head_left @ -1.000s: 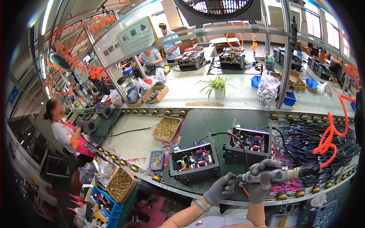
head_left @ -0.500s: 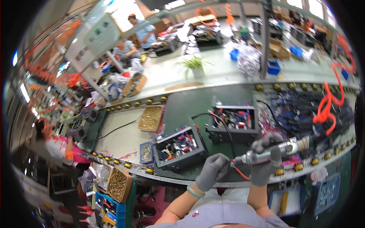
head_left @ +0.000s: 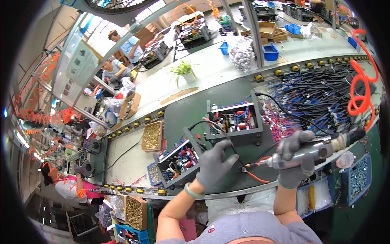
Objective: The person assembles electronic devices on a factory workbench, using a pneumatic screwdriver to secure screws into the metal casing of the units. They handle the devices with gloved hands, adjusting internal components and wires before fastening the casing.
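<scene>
My right hand [head_left: 295, 156], in a grey glove, is wrapped round a pneumatic screwdriver [head_left: 321, 152] that lies nearly level, its tip pointing left. By that tip is the metal end of a red-sleeved wire [head_left: 256, 177]. My left hand [head_left: 217, 164], also gloved, is open, thumb and fingers apart. It is beside a black cable [head_left: 229, 140] that arches out of the nearer equipment housing [head_left: 200, 147]; whether it touches the cable I cannot tell. Behind stands a second dark housing [head_left: 256, 136] packed with coloured wires and parts.
Black cables [head_left: 321, 95] with coloured ends are heaped at right under an orange coiled hose [head_left: 359, 103]. A carton of brass screws [head_left: 162, 136] and a blue tray [head_left: 151, 168] stand left of the housings. Bins [head_left: 367, 179] sit below the bench edge. Another person [head_left: 69, 185] is at far left.
My left hand has opened from a pinch by the screwdriver tip and moved up and left toward the housings. The right hand still grips the screwdriver. The view has turned.
</scene>
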Available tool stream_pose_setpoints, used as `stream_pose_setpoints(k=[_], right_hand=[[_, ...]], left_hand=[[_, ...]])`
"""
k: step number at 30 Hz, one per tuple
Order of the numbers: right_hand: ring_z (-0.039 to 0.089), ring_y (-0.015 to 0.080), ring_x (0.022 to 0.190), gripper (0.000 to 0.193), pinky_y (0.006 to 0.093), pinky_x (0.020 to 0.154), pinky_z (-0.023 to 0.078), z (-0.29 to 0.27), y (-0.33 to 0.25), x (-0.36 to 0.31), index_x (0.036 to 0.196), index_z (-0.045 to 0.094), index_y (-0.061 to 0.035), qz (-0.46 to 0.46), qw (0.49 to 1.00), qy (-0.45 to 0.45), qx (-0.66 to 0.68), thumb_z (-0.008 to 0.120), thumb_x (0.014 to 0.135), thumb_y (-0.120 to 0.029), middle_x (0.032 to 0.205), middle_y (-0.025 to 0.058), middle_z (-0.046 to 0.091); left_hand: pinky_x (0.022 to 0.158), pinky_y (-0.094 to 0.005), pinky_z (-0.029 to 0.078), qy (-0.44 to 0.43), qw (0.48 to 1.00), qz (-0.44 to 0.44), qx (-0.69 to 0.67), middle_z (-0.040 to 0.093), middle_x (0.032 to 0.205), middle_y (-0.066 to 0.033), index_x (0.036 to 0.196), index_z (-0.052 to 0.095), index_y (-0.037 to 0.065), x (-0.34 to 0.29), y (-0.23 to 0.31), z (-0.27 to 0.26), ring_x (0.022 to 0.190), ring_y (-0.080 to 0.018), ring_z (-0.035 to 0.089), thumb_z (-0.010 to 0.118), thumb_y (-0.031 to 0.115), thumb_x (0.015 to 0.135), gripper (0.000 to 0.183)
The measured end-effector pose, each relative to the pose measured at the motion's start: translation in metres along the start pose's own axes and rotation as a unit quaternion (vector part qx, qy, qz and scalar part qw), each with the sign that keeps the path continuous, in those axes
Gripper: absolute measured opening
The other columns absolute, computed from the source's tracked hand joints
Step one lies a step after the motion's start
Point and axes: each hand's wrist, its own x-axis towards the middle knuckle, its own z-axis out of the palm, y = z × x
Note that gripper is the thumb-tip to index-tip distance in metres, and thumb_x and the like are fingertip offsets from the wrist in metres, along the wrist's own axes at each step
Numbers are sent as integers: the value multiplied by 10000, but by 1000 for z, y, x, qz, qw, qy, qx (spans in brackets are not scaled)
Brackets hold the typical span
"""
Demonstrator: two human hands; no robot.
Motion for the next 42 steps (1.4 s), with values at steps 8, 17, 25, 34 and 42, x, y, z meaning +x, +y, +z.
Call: stream_pose_setpoints(k=[8,17,25,34,42], right_hand=[[561,149,617,554,320,568,481,-15,0,-3,1173,532,-47,5,998,29,-50,797,777,-330,836,52,535],[543,121,643,587,301,615,460,-18,-7,-7,1175,509,-79,37,991,72,-105,775,759,-398,861,32,517],[524,107,649,483,299,653,458,-30,-8,4,1142,532,-56,-1,989,115,-95,739,829,-361,864,35,510],[549,133,659,548,318,637,477,-21,10,-5,1145,524,-77,65,988,103,-100,776,777,-396,866,31,519],[549,120,687,468,298,675,501,9,30,-7,1153,521,-67,115,985,119,-53,718,840,-353,869,29,509]], left_hand=[[494,-368,463,-64,824,340,448,577,621,-27,769,606,148,100,-10,-26,578,-211,633,657,268,810,137],[732,-436,550,-147,849,-90,499,724,926,-144,1030,711,121,247,-105,-23,869,-278,717,500,390,951,350],[691,-472,529,-79,920,5,383,688,764,-136,894,649,94,162,-81,-9,749,-334,689,580,387,900,301],[725,-435,532,-94,929,-77,349,698,798,-111,959,696,121,108,-74,-32,798,-323,692,671,553,804,459],[790,-458,536,-117,922,-39,367,694,883,-176,989,654,6,131,-67,-12,851,-343,690,670,415,798,452]])
